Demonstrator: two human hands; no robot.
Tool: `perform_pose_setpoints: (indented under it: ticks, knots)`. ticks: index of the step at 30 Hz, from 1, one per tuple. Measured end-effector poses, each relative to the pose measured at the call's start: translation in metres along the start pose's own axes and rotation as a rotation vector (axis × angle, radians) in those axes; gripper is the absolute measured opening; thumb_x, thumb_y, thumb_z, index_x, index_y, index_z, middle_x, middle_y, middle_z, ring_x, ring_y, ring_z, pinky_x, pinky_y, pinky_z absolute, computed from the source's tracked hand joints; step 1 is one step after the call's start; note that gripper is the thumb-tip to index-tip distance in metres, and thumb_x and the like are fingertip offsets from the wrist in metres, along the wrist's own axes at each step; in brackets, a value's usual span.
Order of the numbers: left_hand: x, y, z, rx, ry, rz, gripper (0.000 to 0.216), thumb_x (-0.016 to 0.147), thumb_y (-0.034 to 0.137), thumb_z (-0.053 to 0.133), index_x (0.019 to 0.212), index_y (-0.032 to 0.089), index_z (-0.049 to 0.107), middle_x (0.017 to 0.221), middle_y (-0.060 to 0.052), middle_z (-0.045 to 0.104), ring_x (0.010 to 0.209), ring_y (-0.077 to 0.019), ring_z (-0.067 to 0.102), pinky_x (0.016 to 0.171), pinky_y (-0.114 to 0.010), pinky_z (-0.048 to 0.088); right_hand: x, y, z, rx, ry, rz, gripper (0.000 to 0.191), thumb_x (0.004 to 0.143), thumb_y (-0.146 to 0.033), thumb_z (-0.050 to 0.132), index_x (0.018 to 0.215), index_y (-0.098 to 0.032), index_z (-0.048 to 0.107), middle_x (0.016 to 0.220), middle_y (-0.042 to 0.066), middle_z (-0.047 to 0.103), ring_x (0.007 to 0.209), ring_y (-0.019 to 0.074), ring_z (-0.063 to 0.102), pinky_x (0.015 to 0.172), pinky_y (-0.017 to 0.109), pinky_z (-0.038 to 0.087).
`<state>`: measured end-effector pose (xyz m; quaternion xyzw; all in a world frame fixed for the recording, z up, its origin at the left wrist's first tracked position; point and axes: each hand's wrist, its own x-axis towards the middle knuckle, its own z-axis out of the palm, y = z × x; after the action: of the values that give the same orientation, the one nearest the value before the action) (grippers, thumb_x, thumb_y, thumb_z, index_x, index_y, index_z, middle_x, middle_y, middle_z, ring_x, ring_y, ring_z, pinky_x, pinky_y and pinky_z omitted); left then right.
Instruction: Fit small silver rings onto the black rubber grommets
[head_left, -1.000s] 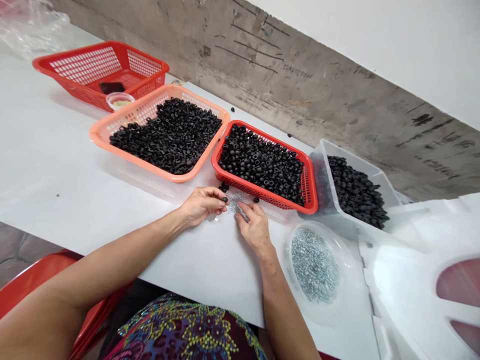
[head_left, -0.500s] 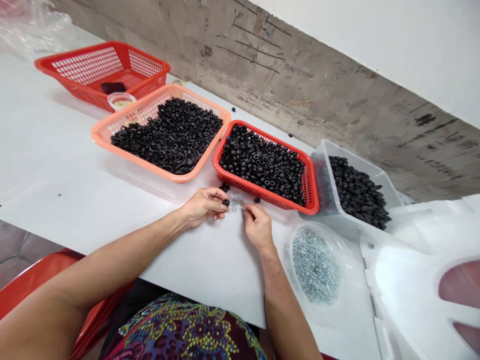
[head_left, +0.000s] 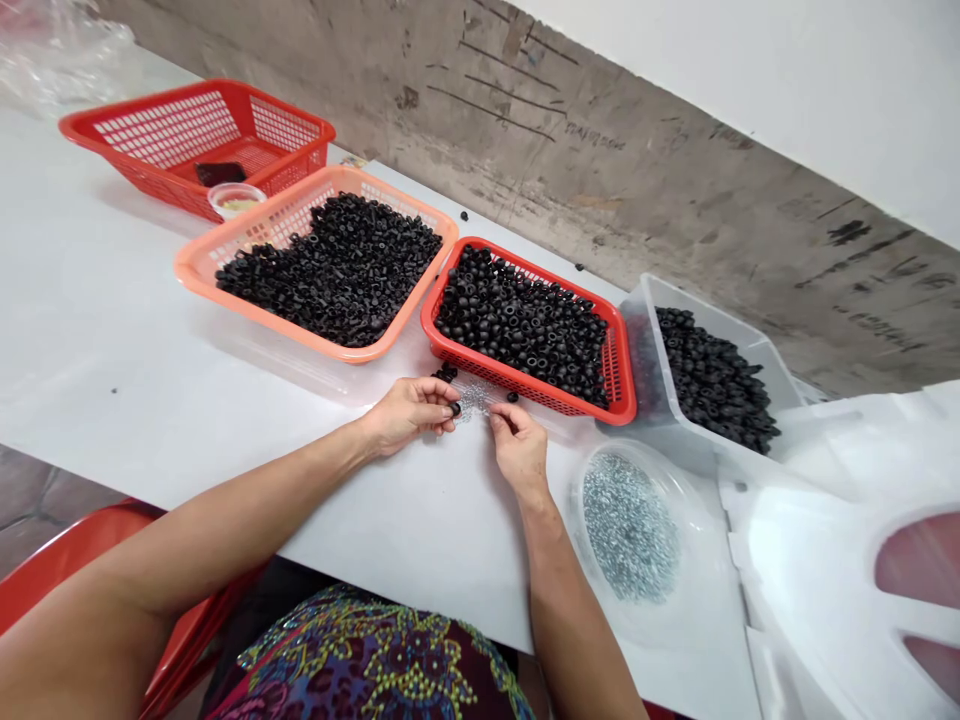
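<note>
My left hand (head_left: 409, 411) rests on the white table (head_left: 112, 340) with its fingers curled round a small black ring-shaped part (head_left: 454, 408) held at the fingertips. My right hand (head_left: 517, 446) lies just to its right, fingers pinched together on something too small to make out. Between the two hands lies a little heap of small silvery metal pieces (head_left: 472, 399). A few loose black parts (head_left: 447, 373) sit right behind it, against the red basket (head_left: 625, 375) that is full of black ring parts.
An orange basket (head_left: 196, 271) heaped with black parts stands to the left, a nearly bare red basket (head_left: 82, 126) with a small cup behind it. A clear tub (head_left: 646, 300) of black parts and a clear bowl (head_left: 694, 500) of silvery pieces stand right, beside white foam trays (head_left: 817, 570).
My right hand has lifted its fingers off the silvery heap and closed them into a pinch. My left hand has stayed put with the black part.
</note>
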<state>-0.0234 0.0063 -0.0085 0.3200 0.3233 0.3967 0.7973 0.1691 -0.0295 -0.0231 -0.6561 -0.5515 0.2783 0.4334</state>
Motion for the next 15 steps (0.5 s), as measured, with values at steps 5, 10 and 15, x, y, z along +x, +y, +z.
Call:
perform_pose_setpoints:
  ticks: [5, 10, 15]
  knots:
    - [-0.0003, -0.0018, 0.002, 0.089, 0.016, 0.02, 0.023, 0.059, 0.008, 0.073, 0.08, 0.009, 0.065, 0.073, -0.003, 0.067, 0.058, -0.0119, 0.064, 0.053, -0.022, 0.047, 0.0011, 0.0003, 0.0026, 0.189, 0.028, 0.127, 0.02, 0.072, -0.031, 0.062, 0.086, -0.017, 0.068, 0.078, 0.005, 0.07, 0.071, 0.019, 0.063, 0.073, 0.036, 0.053]
    - [-0.0007, -0.0023, 0.0024, 0.126, 0.025, 0.026, 0.021, 0.059, 0.007, 0.071, 0.079, 0.01, 0.066, 0.071, -0.003, 0.067, 0.058, -0.0113, 0.063, 0.054, -0.022, 0.047, 0.008, 0.0041, -0.0002, 0.4, 0.089, 0.234, 0.025, 0.064, -0.033, 0.071, 0.082, -0.017, 0.066, 0.069, 0.001, 0.067, 0.062, 0.0159, 0.062, 0.063, 0.032, 0.052]
    - [-0.0006, -0.0023, 0.0024, 0.147, 0.033, 0.022, 0.019, 0.061, 0.006, 0.069, 0.079, 0.01, 0.066, 0.07, -0.003, 0.066, 0.057, -0.0115, 0.062, 0.054, -0.023, 0.047, 0.0073, 0.0047, -0.0015, 0.354, 0.157, 0.254, 0.026, 0.063, -0.034, 0.072, 0.08, -0.016, 0.066, 0.065, 0.001, 0.066, 0.06, 0.0157, 0.061, 0.059, 0.031, 0.051]
